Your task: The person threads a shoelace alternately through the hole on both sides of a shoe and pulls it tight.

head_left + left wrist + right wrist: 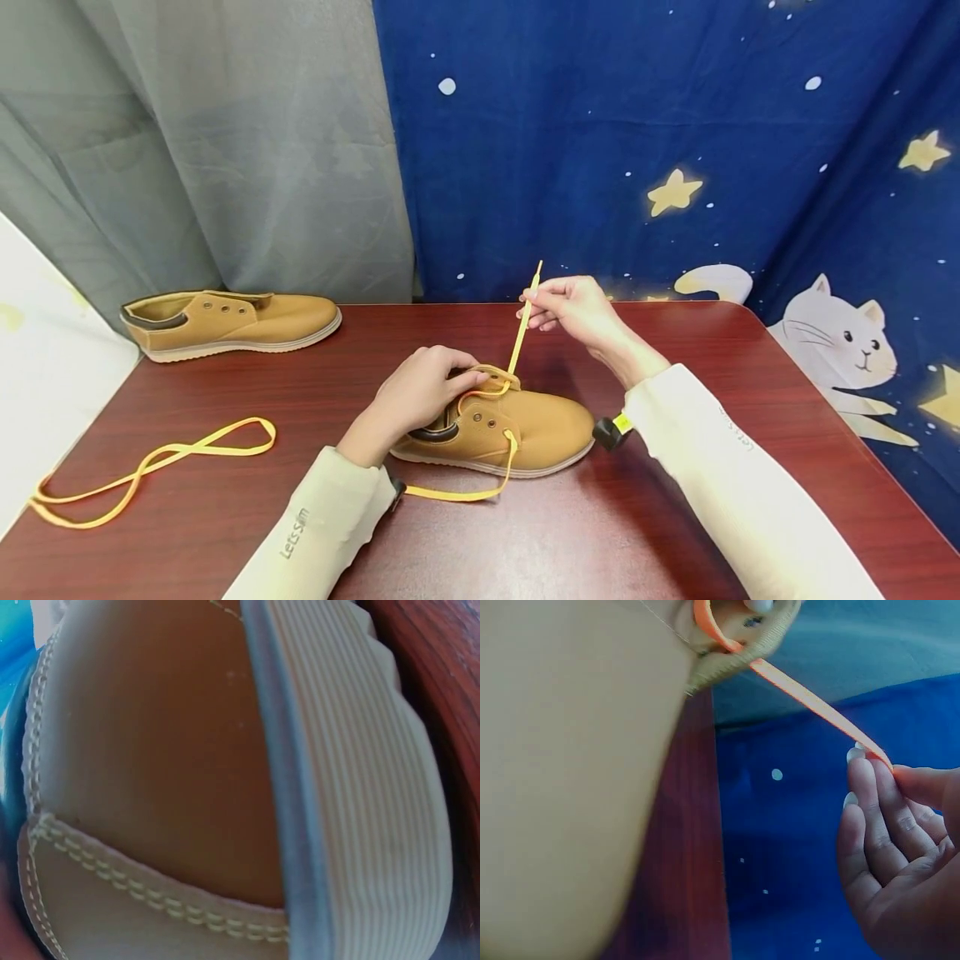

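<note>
A tan lace-up shoe (pixel 551 425) lies on the table with its toe to the right. My left hand (pixel 420 387) grips its upper at the collar, thumb and fingers on the far eyelet flap (pixel 491 379). In the left wrist view the shoe's stitched heel (pixel 157 765) and ribbed sole fill the picture. My right hand (pixel 577 312) pinches a yellow shoelace (pixel 519 337) near its tip, above the flap. The lace runs taut from the far flap up to the fingertips (pixel 900 776). Its other stretch leaves a near-side eyelet and passes under my left wrist.
A second tan shoe (pixel 292 321), without a lace, stands at the table's back left. A loose loop of yellow lace (pixel 153 462) lies at the left. Grey and blue curtains (pixel 525 150) hang behind the dark red table (pixel 315 400).
</note>
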A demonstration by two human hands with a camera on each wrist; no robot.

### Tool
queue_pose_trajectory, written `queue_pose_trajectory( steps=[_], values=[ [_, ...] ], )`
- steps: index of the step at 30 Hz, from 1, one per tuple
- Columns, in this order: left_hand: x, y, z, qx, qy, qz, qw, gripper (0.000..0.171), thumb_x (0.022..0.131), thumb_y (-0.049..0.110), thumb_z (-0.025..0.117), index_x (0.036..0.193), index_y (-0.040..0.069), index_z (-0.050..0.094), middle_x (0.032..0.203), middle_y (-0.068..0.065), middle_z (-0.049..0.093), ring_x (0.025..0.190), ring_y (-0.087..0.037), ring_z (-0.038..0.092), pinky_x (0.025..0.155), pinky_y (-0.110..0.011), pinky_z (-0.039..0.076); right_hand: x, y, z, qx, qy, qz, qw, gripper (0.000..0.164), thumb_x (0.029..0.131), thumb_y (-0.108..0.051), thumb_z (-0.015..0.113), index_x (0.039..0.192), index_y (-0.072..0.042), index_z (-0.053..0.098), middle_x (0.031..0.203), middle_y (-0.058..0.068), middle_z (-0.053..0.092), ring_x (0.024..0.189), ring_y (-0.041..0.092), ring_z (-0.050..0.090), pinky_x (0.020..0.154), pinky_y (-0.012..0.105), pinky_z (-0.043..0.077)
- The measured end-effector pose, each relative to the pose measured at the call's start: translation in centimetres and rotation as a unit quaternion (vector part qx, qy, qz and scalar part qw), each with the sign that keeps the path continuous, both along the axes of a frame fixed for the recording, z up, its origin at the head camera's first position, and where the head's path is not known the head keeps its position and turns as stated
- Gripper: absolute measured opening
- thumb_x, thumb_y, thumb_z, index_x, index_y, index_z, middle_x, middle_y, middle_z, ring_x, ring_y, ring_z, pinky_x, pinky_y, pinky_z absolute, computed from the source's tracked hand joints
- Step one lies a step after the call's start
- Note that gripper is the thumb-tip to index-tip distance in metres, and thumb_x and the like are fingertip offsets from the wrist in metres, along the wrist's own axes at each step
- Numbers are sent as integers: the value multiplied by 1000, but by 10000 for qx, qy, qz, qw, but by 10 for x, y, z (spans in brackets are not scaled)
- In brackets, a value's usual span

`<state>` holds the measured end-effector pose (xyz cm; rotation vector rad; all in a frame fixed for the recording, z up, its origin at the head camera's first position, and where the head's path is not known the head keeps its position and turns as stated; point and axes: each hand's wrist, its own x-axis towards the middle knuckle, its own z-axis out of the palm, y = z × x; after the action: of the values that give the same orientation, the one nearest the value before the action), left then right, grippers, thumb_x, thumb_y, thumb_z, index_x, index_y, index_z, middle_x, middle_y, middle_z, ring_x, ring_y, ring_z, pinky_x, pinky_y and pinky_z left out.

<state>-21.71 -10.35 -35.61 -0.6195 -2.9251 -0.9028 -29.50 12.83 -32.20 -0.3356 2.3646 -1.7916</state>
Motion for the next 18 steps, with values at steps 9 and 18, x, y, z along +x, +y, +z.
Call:
queue_pose_trajectory(
  steps=[9,18],
  values=[
    [1,0,0,-47,-64,56,10000,14,96,36,67,92,28,78,75,12,66,66,-9,52,62,-28,41,-17,-5,28,83,118,-151,9998,26,99,-15,65,111,7,70,83,5,78,64,8,70,64,22,58],
    [2,0,1,-57,31,47,10000,14,97,34,67,92,27,77,77,11,67,65,-9,52,61,-27,41,-36,0,48,328,270,-358,9985,26,100,-15,63,111,7,70,78,1,77,62,6,68,60,19,55]
  ],
)
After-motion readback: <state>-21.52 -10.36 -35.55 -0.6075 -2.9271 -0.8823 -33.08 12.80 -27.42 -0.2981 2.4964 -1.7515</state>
